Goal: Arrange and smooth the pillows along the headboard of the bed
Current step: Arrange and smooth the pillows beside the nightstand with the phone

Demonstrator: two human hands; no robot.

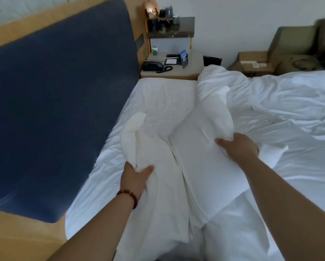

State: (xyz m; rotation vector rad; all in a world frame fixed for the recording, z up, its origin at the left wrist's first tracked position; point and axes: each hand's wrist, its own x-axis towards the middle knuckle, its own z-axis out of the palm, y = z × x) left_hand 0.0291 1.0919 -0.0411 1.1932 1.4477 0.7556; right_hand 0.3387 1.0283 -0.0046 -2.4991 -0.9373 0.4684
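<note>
Your left hand (137,178) is clamped on the near-left edge of the white pillow (195,147), thumb on top, fabric bunched in the grip. Red-brown bead bracelet (128,197) on that wrist. Your right hand (238,146) grips the pillow's right edge, fingers curled into a wad of fabric. Hands are well apart, one on each side of the pillow.

Pillow lies on the bare sheet (157,102), slumped, with a deep crease down its middle. Can't tell whether that's one folded pillow or two side by side. Its left edge is near the headboard (54,100) but not touching; a strip of sheet shows between them. Headboard is blue padding in a light wood frame.

Crumpled white duvet (280,102) is piled right of the pillow, touching its far end. Beyond the mattress: nightstand (193,68) with a black phone (154,65), a notepad (171,61) and a blue card (183,59). Dark shelf (176,27) above it, items on it too blurred to name. Cardboard box (252,62) and an armchair (293,44) sit by the far wall on the right.
</note>
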